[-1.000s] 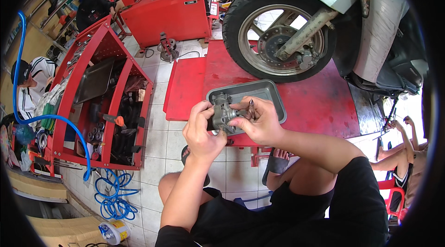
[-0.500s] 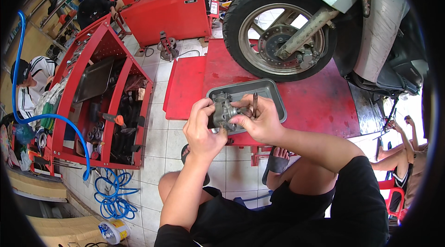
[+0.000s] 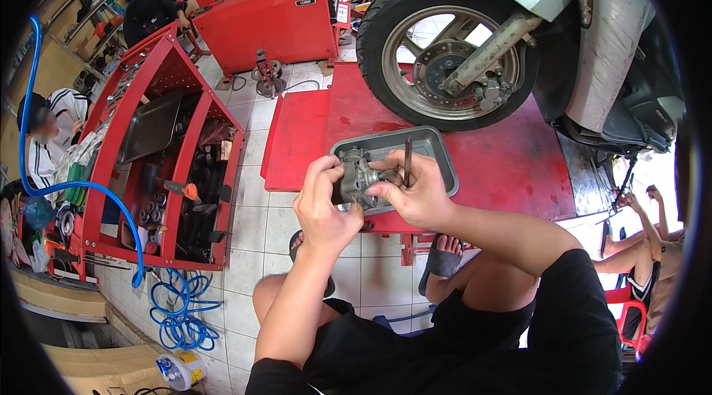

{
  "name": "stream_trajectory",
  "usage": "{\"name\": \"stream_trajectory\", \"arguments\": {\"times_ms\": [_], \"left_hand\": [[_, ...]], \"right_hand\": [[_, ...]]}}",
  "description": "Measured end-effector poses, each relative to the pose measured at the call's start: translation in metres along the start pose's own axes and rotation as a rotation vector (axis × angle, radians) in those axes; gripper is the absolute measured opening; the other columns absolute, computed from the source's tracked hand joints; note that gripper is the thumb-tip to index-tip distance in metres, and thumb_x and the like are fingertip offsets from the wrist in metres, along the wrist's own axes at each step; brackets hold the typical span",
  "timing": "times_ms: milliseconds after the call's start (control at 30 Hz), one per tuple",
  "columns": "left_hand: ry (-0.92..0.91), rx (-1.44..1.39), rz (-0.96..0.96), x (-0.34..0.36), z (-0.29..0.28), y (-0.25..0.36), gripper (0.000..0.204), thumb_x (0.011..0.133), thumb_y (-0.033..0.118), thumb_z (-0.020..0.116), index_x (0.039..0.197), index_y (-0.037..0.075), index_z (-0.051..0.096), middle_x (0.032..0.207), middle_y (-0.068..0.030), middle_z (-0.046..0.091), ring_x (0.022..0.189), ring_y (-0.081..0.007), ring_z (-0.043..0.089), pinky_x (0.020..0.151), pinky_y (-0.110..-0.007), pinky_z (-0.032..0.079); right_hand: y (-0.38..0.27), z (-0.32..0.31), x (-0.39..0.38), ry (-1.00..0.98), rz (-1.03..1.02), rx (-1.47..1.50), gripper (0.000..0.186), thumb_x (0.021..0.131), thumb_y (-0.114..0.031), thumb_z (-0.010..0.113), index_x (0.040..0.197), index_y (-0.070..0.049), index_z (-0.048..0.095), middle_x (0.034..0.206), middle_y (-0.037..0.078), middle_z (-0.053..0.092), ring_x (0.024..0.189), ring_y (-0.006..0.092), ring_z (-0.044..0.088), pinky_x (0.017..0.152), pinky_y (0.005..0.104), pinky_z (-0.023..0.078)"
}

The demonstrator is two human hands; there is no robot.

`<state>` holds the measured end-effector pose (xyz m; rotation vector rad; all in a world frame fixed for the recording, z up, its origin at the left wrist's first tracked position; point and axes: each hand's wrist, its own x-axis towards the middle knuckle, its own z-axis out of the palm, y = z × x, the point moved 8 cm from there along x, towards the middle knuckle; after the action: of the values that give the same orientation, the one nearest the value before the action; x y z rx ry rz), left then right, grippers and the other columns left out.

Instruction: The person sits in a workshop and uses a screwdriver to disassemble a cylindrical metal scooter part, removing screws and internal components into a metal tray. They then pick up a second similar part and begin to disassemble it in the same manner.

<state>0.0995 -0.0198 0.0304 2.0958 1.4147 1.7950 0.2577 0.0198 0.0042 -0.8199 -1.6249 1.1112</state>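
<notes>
Over a grey tray (image 3: 443, 165), my left hand (image 3: 324, 209) is closed round a grey cast-metal part (image 3: 357, 175) with a ribbed, uneven body. My right hand (image 3: 417, 191) is closed too, its thumb and fingertips pinching the round stub on the right side of that part. A thin dark rod (image 3: 408, 158), perhaps a small tool, sticks up between the right fingers. Its lower end is hidden by the hand. The fingers cover much of the part.
The tray sits on a red platform (image 3: 504, 180), under a scooter's front wheel (image 3: 452, 54). At left stands a red tool cart (image 3: 133, 187), with a blue hose (image 3: 81, 186) in front. Other people are at the left and right (image 3: 656, 247).
The dark rod stands slightly higher and straighter between my right fingers. Both hands keep nearly the same place on the part. The person at the left has shifted a little.
</notes>
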Motion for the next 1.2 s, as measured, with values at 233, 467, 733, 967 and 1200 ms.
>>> {"name": "stream_trajectory", "arguments": {"times_ms": [233,467,733,967,1200], "left_hand": [[-0.004,0.019,0.0,0.001,0.0,0.0,0.052,0.049,-0.009,0.074,0.098,0.0,0.058,0.107,-0.0173,0.065,0.09,-0.0367,0.07,0.073,-0.038,0.058],[-0.01,0.002,-0.033,0.0,0.001,-0.003,0.051,0.05,-0.009,0.074,0.098,0.0,0.059,0.106,-0.0169,0.065,0.089,-0.0369,0.07,0.073,-0.039,0.058],[0.002,-0.004,-0.061,0.004,0.004,-0.005,0.045,0.056,-0.006,0.077,0.097,0.001,0.058,0.105,-0.0163,0.065,0.085,-0.0351,0.069,0.07,-0.037,0.057],[-0.037,-0.544,-1.083,-0.055,0.067,-0.102,0.049,0.067,0.0,0.089,0.101,0.0,0.054,0.084,-0.0111,0.069,0.07,-0.0177,0.066,0.063,-0.031,0.053],[0.04,-0.555,-1.065,-0.08,0.088,-0.11,0.043,0.069,-0.007,0.082,0.101,-0.001,0.053,0.079,-0.0103,0.065,0.058,-0.0158,0.061,0.049,-0.03,0.046]], "right_hand": [[0.002,0.0,0.0,0.0,0.014,0.012,0.035,0.084,-0.009,0.082,0.109,0.005,0.062,0.089,0.0,0.06,0.071,0.0023,0.046,0.059,0.0205,0.039],[0.005,0.001,0.001,0.002,0.025,-0.003,0.034,0.085,-0.009,0.082,0.106,0.003,0.058,0.095,0.004,0.065,0.07,0.0021,0.046,0.058,0.0206,0.039],[0.009,-0.001,0.005,0.047,0.076,-0.027,0.034,0.085,-0.017,0.082,0.106,0.004,0.065,0.079,0.0,0.059,0.068,0.0052,0.047,0.059,0.0255,0.041],[0.019,-0.018,0.028,0.009,0.095,-0.499,0.043,0.083,-0.029,0.079,0.107,0.005,0.068,0.075,0.01,0.061,0.067,0.0226,0.059,0.065,0.0373,0.047],[0.021,-0.002,0.022,-0.164,-0.133,-0.673,0.037,0.083,-0.025,0.078,0.107,0.002,0.069,0.091,0.018,0.07,0.085,0.0353,0.07,0.075,0.042,0.055]]}}
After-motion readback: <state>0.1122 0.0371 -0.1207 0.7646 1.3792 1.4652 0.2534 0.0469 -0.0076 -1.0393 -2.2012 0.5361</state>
